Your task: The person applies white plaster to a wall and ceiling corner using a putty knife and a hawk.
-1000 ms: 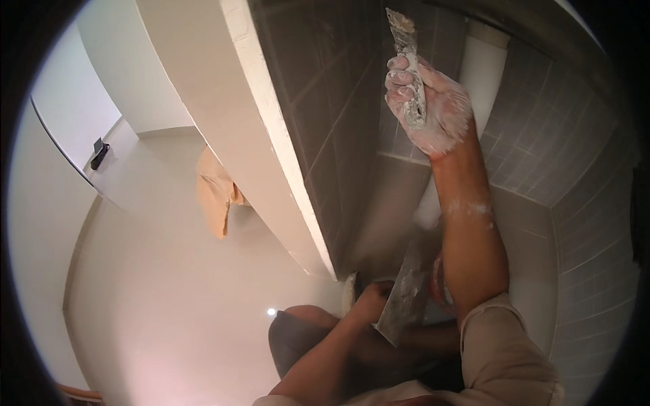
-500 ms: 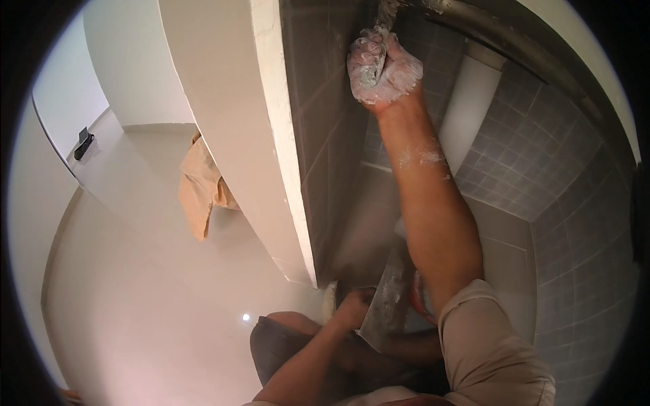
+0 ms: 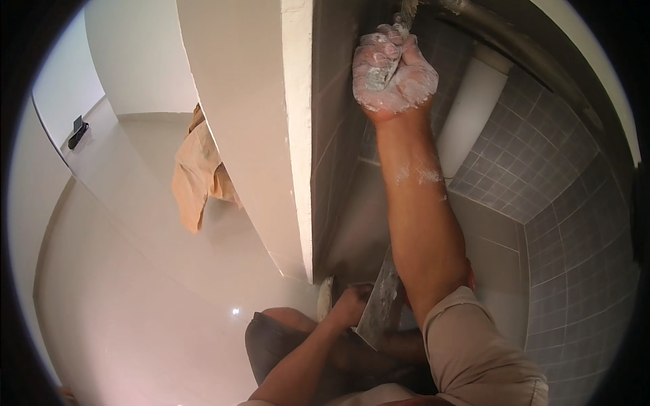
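My right hand (image 3: 395, 76), coated with white plaster, is raised high beside the dark wall's edge. Its fingers wrap round the smeared handle of a putty knife (image 3: 408, 12), whose blade points up toward a grey ledge and is partly cut off at the top. Low down, in front of my body, my left hand (image 3: 351, 306) grips a flat metal plate (image 3: 381, 301) by its left side. Grey-white paste streaks the plate, and my right arm covers its far part. The left fingers are partly hidden behind it.
A wall end with a pale bare edge (image 3: 298, 135) stands left of my right arm. Brown paper (image 3: 196, 172) lies on the light floor beyond it. Behind my arm are a white pipe (image 3: 474, 101) and grey tiled walls (image 3: 575, 216). A small black object (image 3: 78, 133) sits far left.
The view has shifted, so the wall edge appears further right. My right hand with the putty knife shows slightly lower and to the right. The left hand still holds the plate.
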### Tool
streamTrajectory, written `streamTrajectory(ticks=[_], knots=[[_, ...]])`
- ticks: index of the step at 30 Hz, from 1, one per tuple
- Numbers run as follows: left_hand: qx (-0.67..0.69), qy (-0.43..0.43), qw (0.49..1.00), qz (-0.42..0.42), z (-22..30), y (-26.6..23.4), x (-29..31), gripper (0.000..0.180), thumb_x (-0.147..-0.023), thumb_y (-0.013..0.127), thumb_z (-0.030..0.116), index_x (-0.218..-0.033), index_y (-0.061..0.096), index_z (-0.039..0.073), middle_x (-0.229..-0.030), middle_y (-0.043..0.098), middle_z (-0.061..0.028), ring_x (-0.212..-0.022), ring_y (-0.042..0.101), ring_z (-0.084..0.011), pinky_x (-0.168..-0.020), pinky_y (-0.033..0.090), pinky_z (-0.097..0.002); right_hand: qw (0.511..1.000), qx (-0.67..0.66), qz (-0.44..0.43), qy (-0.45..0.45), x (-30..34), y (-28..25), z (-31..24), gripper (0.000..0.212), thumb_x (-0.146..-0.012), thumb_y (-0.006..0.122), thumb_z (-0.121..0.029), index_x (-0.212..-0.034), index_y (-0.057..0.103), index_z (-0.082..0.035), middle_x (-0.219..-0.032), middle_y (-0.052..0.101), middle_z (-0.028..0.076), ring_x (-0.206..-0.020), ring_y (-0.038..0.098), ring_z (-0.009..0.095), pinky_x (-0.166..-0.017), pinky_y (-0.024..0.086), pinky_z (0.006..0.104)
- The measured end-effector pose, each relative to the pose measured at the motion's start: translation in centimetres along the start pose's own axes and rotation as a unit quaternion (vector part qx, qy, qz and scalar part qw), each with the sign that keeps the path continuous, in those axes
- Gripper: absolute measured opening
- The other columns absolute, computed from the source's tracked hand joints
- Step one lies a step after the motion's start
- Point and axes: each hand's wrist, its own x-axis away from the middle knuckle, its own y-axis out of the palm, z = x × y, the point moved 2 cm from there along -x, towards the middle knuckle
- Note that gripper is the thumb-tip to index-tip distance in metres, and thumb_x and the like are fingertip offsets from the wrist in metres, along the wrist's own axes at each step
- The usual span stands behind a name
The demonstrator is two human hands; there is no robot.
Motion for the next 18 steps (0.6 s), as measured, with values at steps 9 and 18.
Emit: streamTrajectory(ticks=[9,18], knots=[[-0.008,0.01,1.0,-0.013,-0.4,0.4,-0.2,0.038,-0.081,0.067,0.021,-0.11,0.068,-0.003,-0.101,0.072,-0.0203,-0.095,0.068,-0.0219,-0.088,0.049,-0.0349,0.987,-0.109,-0.047,0.105,1.9,3.3,-2.1,0.012,-0.095,0.038,-0.004,-0.098,0.049,0.001,-0.079,0.05,0.01,-0.071,0.051,0.022,-0.063,0.046,0.0346],[-0.015,0.034,0.999,-0.029,-0.3,-0.2,0.1,0.038,-0.08,0.07,0.024,-0.107,0.069,-0.003,-0.098,0.071,-0.0217,-0.097,0.069,-0.0255,-0.086,0.05,-0.037,0.996,-0.061,-0.026,-0.059,0.9,7.0,0.5,0.012,-0.091,0.048,-0.003,-0.083,0.05,0.005,-0.074,0.054,0.017,-0.071,0.052,0.028,-0.072,0.049,0.0382]])
